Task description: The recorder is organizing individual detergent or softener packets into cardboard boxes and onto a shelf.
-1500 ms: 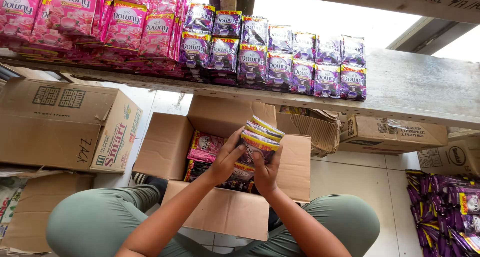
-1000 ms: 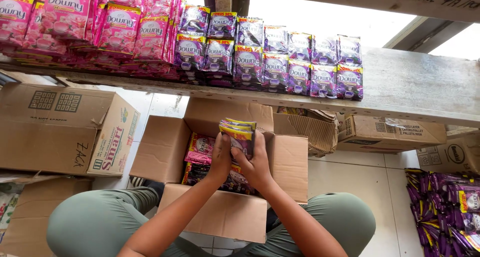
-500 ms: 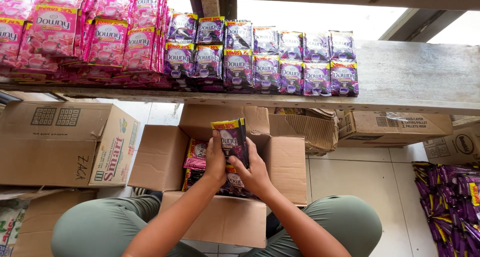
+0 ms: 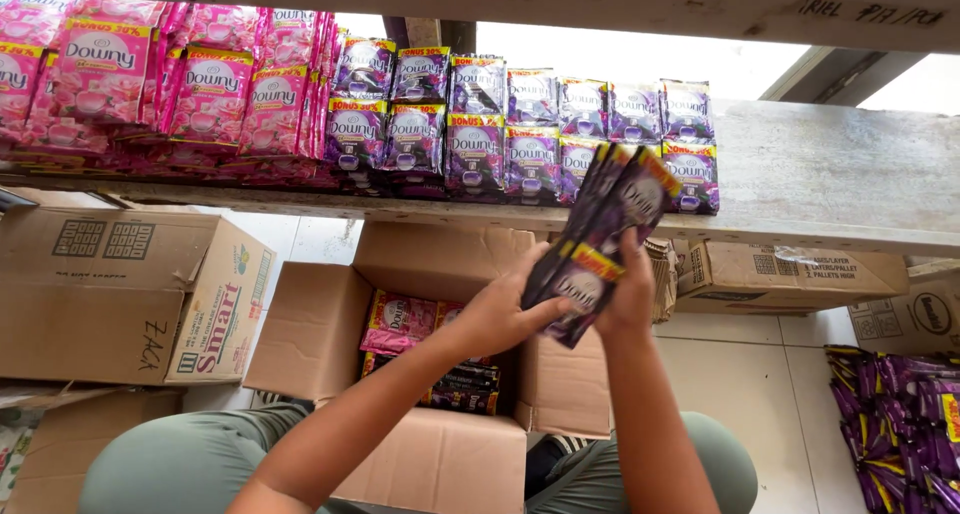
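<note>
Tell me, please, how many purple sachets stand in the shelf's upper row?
7, left to right: first, second, third, fourth, fifth, sixth, seventh; more may hide behind.

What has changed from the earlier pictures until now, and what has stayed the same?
Both hands have lifted the stack of dark purple sachets from above the open cardboard box up and to the right, toward the free stretch of the shelf. The left hand and the right hand keep their grip on it; nothing was let go. The pink and purple sachets on the shelf and the boxes on the floor have not moved.
</note>
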